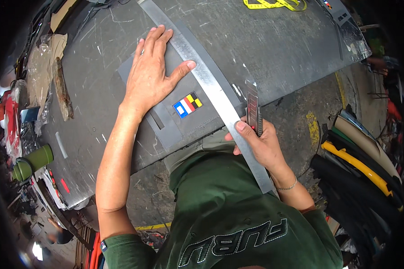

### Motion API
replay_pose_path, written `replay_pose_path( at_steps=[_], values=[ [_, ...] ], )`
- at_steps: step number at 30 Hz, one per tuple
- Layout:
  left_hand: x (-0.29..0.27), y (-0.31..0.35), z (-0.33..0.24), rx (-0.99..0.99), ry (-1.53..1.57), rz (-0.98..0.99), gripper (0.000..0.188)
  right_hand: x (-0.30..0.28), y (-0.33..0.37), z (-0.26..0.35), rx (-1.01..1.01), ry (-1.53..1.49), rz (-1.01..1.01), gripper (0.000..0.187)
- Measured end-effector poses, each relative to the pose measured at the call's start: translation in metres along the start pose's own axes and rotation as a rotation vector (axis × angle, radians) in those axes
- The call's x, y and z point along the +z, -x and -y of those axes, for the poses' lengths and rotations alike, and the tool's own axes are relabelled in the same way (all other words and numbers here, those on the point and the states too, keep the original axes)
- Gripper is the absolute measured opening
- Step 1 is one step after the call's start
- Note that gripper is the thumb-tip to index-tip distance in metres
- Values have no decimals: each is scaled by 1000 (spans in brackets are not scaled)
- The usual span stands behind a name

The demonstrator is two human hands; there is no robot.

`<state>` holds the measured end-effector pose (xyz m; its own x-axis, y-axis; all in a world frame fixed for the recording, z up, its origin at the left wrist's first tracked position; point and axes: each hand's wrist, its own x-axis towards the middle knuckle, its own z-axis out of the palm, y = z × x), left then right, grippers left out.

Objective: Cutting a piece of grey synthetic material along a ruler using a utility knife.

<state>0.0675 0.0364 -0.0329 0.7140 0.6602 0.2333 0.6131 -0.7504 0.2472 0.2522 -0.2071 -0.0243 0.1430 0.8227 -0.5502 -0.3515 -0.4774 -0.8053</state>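
A long steel ruler (211,87) lies slantwise over a grey sheet of material (170,134) and sticks out past the near table edge. On the sheet is a small patch (187,105) in blue, white, red, yellow and black blocks. My left hand (150,78) rests flat on the sheet, fingers stretched out, its thumb touching the ruler's side. Beyond the table edge, my right hand (268,145) grips the ruler's near end, thumb on top and fingertips beneath. The same hand holds a snap-off utility knife (253,110), its blade end pointing away from me.
The dark scratched worktable (103,94) carries a yellow measuring tape (274,4) at the far side. Brown paper and plastic (42,80), a worn strip (63,89) and a green bottle (35,162) are at left. Rolls of material (357,166) stand at right.
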Motion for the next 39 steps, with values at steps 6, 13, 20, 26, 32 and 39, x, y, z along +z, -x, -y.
replay_pose_path(
  at_steps=[6,13,20,26,32,39],
  values=[
    [4,1,-1,6,-16,-22,92,-2,-3,-4,-16,-53,2,32],
    [2,1,-2,9,-1,-14,93,-3,-2,-4,2,-86,25,30],
    [0,1,-4,8,6,-30,93,2,-3,-3,16,-70,-17,34],
    [-1,3,-4,-9,28,-39,93,-1,-3,-4,5,0,0,34],
    [1,4,-4,7,11,-33,95,-2,-3,-11,-31,-46,-9,32],
    [-1,2,-3,25,2,-26,95,-3,-3,-5,6,-72,5,32]
  ],
)
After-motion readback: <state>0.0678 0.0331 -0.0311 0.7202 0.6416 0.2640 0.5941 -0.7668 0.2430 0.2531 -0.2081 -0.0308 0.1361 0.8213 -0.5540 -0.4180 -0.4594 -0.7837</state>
